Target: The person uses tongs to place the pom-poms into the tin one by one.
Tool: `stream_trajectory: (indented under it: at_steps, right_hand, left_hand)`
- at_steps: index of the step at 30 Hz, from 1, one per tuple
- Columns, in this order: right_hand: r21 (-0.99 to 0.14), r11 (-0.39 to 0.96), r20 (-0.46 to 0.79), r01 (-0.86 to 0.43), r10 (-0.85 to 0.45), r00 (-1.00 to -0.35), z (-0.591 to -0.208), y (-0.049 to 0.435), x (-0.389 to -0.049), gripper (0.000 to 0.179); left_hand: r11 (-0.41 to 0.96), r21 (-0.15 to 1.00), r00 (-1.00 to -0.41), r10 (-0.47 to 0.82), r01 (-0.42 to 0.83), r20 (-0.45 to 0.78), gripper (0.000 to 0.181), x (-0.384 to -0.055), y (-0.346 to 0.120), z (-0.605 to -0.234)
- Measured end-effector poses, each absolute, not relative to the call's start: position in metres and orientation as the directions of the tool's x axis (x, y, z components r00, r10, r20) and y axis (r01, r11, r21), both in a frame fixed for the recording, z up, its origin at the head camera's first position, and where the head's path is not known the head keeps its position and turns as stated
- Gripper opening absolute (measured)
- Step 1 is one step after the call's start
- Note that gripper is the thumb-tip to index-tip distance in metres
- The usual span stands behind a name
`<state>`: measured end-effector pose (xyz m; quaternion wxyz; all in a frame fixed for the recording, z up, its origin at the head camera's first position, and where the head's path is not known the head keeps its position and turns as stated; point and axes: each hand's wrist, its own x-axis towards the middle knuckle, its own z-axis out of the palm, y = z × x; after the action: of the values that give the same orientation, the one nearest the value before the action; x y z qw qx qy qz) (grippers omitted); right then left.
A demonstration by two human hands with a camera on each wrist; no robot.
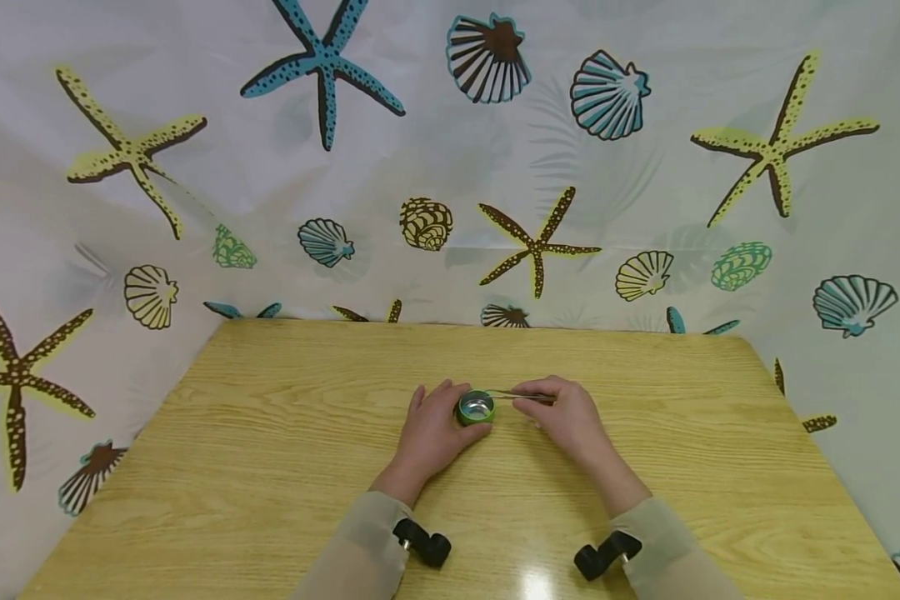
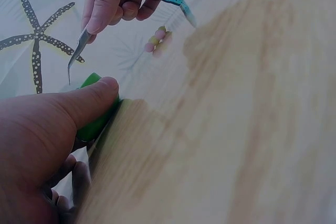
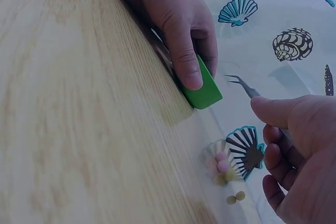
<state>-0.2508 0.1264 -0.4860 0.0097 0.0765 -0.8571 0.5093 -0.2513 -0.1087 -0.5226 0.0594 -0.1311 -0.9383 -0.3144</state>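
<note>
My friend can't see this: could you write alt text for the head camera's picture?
A person's left hand grips a small green container on a wooden table; the right hand holds tweezers pointing toward it. Behind is a shell-and-starfish cloth.

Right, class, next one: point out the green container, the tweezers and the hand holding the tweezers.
Green container [image 3: 208, 91]: right wrist view, on its outer wall.
Tweezers [image 2: 80, 47]: left wrist view, on the metal beyond the fingertips.
Right hand [image 1: 567, 417]: head view, on the back of the hand.
</note>
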Motion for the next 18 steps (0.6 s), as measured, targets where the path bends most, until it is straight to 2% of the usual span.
stream_trajectory:
  at_steps: [10, 18]
  right_hand:
    - [-0.857, 0.493, 0.122, -0.154, -0.096, -0.988, -0.488, 0.144, -0.251, 0.018]
    - [-0.864, 0.491, 0.099, -0.112, -0.052, -0.994, -0.488, 0.164, -0.250, 0.021]
  left_hand:
    - [0.767, 0.577, -0.959, 0.207, 0.282, 0.194, 0.073, -0.251, -0.108, -0.524]
    - [0.765, 0.578, -0.958, 0.204, 0.284, 0.200, 0.073, -0.250, -0.108, -0.523]
